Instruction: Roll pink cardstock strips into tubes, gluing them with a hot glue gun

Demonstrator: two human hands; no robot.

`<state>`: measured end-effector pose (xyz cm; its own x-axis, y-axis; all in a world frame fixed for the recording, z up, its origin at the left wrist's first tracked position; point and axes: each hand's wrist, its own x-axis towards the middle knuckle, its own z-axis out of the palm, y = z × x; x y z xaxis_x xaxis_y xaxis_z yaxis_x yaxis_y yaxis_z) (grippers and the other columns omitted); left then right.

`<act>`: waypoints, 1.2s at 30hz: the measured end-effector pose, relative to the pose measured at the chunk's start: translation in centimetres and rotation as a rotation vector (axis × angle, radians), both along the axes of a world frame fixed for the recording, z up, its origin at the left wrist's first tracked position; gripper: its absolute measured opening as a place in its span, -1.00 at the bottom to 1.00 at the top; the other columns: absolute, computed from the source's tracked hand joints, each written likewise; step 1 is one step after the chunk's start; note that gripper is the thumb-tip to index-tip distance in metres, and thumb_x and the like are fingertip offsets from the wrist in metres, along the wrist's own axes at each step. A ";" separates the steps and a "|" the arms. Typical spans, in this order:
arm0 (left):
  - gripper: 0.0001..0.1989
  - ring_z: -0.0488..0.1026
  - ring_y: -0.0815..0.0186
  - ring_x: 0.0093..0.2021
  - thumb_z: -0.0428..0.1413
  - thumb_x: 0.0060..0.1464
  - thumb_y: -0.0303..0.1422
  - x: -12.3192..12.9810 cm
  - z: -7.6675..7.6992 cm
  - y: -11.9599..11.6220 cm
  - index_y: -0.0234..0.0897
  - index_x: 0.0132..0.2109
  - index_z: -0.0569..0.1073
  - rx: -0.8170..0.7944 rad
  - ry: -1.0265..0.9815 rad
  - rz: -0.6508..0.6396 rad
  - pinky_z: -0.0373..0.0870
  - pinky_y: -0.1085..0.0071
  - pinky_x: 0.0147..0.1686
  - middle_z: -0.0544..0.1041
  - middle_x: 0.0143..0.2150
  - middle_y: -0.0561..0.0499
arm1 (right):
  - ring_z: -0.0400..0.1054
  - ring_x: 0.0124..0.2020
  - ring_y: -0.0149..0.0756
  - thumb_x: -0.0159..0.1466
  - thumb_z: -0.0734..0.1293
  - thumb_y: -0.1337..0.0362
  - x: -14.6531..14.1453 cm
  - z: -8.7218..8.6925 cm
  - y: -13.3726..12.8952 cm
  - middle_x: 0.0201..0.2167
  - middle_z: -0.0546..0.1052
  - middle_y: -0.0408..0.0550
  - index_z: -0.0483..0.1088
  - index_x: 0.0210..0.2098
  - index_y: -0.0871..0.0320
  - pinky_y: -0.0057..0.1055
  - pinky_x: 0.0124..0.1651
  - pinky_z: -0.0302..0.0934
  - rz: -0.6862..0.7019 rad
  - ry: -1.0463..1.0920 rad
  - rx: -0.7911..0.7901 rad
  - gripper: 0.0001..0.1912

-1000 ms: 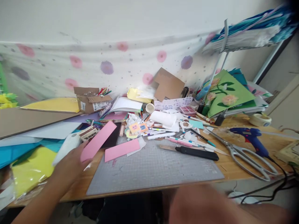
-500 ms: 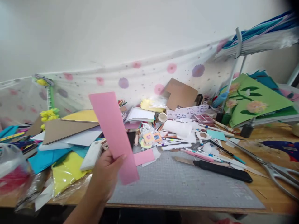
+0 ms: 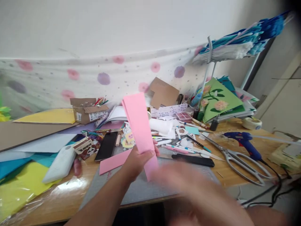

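Upright above the grey cutting mat (image 3: 134, 191) is a long pink paper strip (image 3: 138, 125), apparently folded or doubled at its top edge. My left hand (image 3: 138, 158) pinches it near its lower end, thumb across the front. Just right of the strip's bottom end, my right hand (image 3: 174, 175) is smeared by motion, its fingers unreadable. Another pink strip (image 3: 114, 161) lies on the mat's left part, partly behind my left wrist. A black-handled knife (image 3: 194, 159) rests across the back of the mat, beyond my right hand.
Silver scissors (image 3: 235, 157) and a blue glue gun (image 3: 244, 142) lie on the right. A black phone (image 3: 107, 146), a white device (image 3: 61, 163) and coloured sheets are at left. Pens and paper scraps are heaped behind the mat, near a cardboard box (image 3: 88, 110).
My right hand has come into view. The view has swung right, showing the whole glue gun. The pink strip in my left hand now shows a second edge.
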<state>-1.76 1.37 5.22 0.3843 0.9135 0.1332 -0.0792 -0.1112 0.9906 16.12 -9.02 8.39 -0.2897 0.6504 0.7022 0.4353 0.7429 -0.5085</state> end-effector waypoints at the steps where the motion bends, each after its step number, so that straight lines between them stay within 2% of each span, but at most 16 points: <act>1: -0.77 0.45 0.20 -0.26 0.21 -0.03 -0.34 0.4 0.0 0.1 -0.29 -0.17 0.50 -0.011 -0.001 -0.055 0.34 0.32 -0.23 0.54 -0.32 -0.02 | 0.33 0.08 -0.09 0.33 0.26 0.09 0.3 0.3 1.3 0.14 0.37 0.03 0.15 0.23 -0.09 -0.15 -0.08 0.39 -0.037 0.055 -0.030 -0.50; 2: -0.77 0.46 0.20 -0.27 0.21 -0.02 -0.33 0.7 0.0 0.1 -0.30 -0.18 0.51 -0.018 -0.003 -0.104 0.35 0.31 -0.22 0.55 -0.32 -0.03 | 0.33 0.08 -0.08 0.32 0.27 0.09 0.6 0.6 2.7 0.14 0.37 0.04 0.09 0.27 -0.10 -0.15 -0.09 0.39 -0.050 0.132 -0.081 -0.45; 4: -0.80 0.46 0.19 -0.26 0.21 0.00 -0.29 1.2 -0.1 0.2 -0.32 -0.23 0.53 -0.024 -0.005 -0.177 0.35 0.30 -0.19 0.55 -0.33 -0.05 | 0.42 -0.04 -0.11 0.27 0.32 0.07 1.0 0.9 5.3 0.06 0.44 0.06 0.11 0.25 -0.04 -0.18 -0.18 0.41 0.052 0.304 -0.264 -0.40; 6: -0.79 0.47 0.18 -0.26 0.22 0.01 -0.27 1.5 -0.6 0.2 -0.33 -0.25 0.54 -0.029 -0.006 -0.228 0.35 0.28 -0.18 0.56 -0.33 -0.07 | 0.49 -0.36 -0.21 0.23 0.36 0.07 1.1 1.0 7.1 -0.20 0.54 0.00 0.31 0.06 0.07 -0.25 -0.37 0.40 0.238 0.419 -0.468 -0.55; 7: -0.78 0.47 0.17 -0.25 0.22 0.00 -0.25 1.6 -0.8 0.2 -0.33 -0.24 0.54 -0.033 -0.008 -0.249 0.35 0.27 -0.17 0.56 -0.32 -0.07 | 0.44 -0.51 -0.28 0.22 0.36 0.08 1.1 0.9 7.6 -0.36 0.54 -0.07 0.39 -0.10 0.12 -0.30 -0.46 0.36 0.309 0.438 -0.534 -0.67; 8: -0.75 0.48 0.16 -0.24 0.23 0.00 -0.24 1.6 -1.1 0.3 -0.33 -0.23 0.54 -0.039 -0.010 -0.267 0.35 0.26 -0.16 0.56 -0.31 -0.07 | 0.36 -0.62 -0.34 0.24 0.34 0.09 0.9 0.9 7.8 -0.50 0.50 -0.13 0.42 -0.23 0.14 -0.34 -0.53 0.30 0.341 0.430 -0.562 -0.75; 10: -0.69 0.49 0.13 -0.24 0.24 -0.02 -0.20 1.3 -1.8 0.4 -0.33 -0.18 0.54 -0.053 -0.008 -0.307 0.36 0.25 -0.17 0.57 -0.32 -0.09 | 0.27 -0.71 -0.39 0.26 0.31 0.11 0.5 0.7 7.9 -0.65 0.42 -0.20 0.42 -0.38 0.16 -0.40 -0.61 0.20 0.326 0.428 -0.546 -0.76; 12: -0.66 0.49 0.13 -0.25 0.25 -0.02 -0.19 1.0 -2.4 0.5 -0.35 -0.15 0.54 -0.066 0.003 -0.338 0.36 0.27 -0.20 0.57 -0.33 -0.09 | 0.30 -0.66 -0.39 0.24 0.34 0.15 0.2 0.8 8.0 -0.63 0.44 -0.18 0.45 -0.40 0.16 -0.41 -0.57 0.20 0.284 0.442 -0.499 -0.79; 15: -0.71 0.49 0.17 -0.26 0.20 0.06 -0.21 0.5 -3.2 0.7 -0.34 -0.16 0.54 -0.075 0.014 -0.347 0.35 0.31 -0.23 0.57 -0.33 -0.08 | 0.37 -0.44 -0.35 0.14 0.43 0.24 0.0 1.4 8.3 -0.46 0.52 -0.12 0.51 -0.37 0.14 -0.38 -0.38 0.26 0.202 0.479 -0.382 -0.90; 17: -0.74 0.48 0.19 -0.26 0.18 0.09 -0.21 0.3 -3.3 0.9 -0.33 -0.17 0.53 -0.072 0.009 -0.353 0.35 0.32 -0.22 0.57 -0.32 -0.07 | 0.37 -0.36 -0.33 0.09 0.46 0.27 0.1 2.0 8.5 -0.40 0.53 -0.12 0.53 -0.33 0.11 -0.35 -0.29 0.27 0.167 0.507 -0.307 -0.87; 22: -0.68 0.48 0.18 -0.18 0.23 0.05 -0.26 0.2 -1.6 1.4 -0.29 -0.05 0.50 -0.037 0.006 -0.437 0.34 0.30 -0.14 0.57 -0.26 -0.08 | 0.35 -0.39 -0.35 0.10 0.46 0.28 0.1 3.7 8.6 -0.46 0.50 -0.16 0.52 -0.39 0.11 -0.34 -0.26 0.28 0.173 0.502 -0.228 -0.93; 26: -0.56 0.46 0.11 -0.10 0.30 -0.06 -0.29 0.1 -0.9 2.0 -0.27 0.01 0.48 -0.034 0.019 -0.519 0.34 0.24 -0.10 0.56 -0.17 -0.11 | 0.36 -0.39 -0.35 0.12 0.45 0.27 0.1 3.7 8.8 -0.45 0.49 -0.15 0.48 -0.40 0.14 -0.33 -0.27 0.30 0.161 0.454 -0.239 -0.91; 30: -0.52 0.46 0.09 -0.09 0.30 -0.08 -0.27 0.0 -2.6 2.4 -0.26 0.03 0.47 -0.069 0.026 -0.530 0.33 0.22 -0.10 0.56 -0.17 -0.11 | 0.33 -0.42 -0.36 0.13 0.43 0.28 0.1 2.8 9.3 -0.46 0.48 -0.15 0.45 -0.41 0.16 -0.36 -0.32 0.28 0.148 0.440 -0.259 -0.90; 33: -0.55 0.46 0.12 -0.11 0.30 -0.07 -0.30 0.0 -4.3 2.6 -0.27 0.00 0.48 -0.098 0.041 -0.506 0.30 0.26 -0.09 0.57 -0.20 -0.09 | 0.32 -0.45 -0.38 0.14 0.41 0.26 0.0 2.2 9.6 -0.48 0.47 -0.15 0.43 -0.42 0.17 -0.39 -0.37 0.26 0.150 0.431 -0.272 -0.89; 36: -0.60 0.46 0.13 -0.12 0.31 -0.06 -0.30 0.1 -5.2 2.5 -0.29 -0.04 0.52 -0.135 0.054 -0.494 0.29 0.29 -0.12 0.58 -0.22 -0.10 | 0.33 -0.45 -0.38 0.15 0.40 0.25 -0.1 2.1 9.7 -0.48 0.48 -0.14 0.43 -0.42 0.17 -0.41 -0.38 0.25 0.134 0.406 -0.242 -0.88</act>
